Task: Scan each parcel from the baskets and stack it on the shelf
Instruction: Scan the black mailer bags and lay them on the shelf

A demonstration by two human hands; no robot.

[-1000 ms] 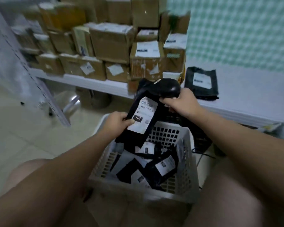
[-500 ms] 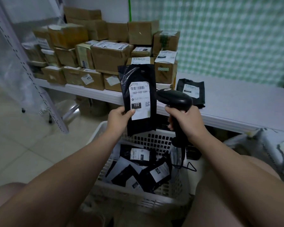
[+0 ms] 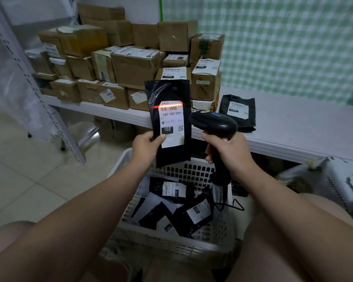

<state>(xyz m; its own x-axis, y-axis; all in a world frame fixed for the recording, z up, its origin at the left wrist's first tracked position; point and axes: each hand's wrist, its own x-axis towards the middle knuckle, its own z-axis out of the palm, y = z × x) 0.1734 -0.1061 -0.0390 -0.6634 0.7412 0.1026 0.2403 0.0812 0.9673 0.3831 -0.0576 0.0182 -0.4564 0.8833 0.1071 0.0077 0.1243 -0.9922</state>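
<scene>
The parcel point(image 3: 169, 123) is a black plastic mailer held upright in the air above the basket point(image 3: 171, 248), in front of the shelf point(image 3: 293, 127). The left hand point(image 3: 145, 147) pinches it at the lower left edge, thumb across the bottom corner of the white label point(image 3: 171, 121) and fingers behind. The right hand point(image 3: 230, 155) is wrapped round the grip of the scanner point(image 3: 214, 123), whose red line falls across the barcode at the top of the label. The parcel looks light, since one pinch near its lower half keeps it standing, and its skin is glossy and creased, so it is probably soft and a little slippery. It stands fairly flat, which suggests thin, somewhat stiff contents, though what is inside cannot be told. A grip at an edge, clear of the barcode, suits scanning. For stacking, a flatter hold with fingers under the body would likely stop it sagging or sliding. Nothing about it looks fragile. More parcels point(image 3: 172, 191) of the same kind lie jumbled in the basket, and one point(image 3: 237, 110) lies flat on the shelf beside the stacked boxes point(image 3: 135, 66), a likely spot for this one.
</scene>
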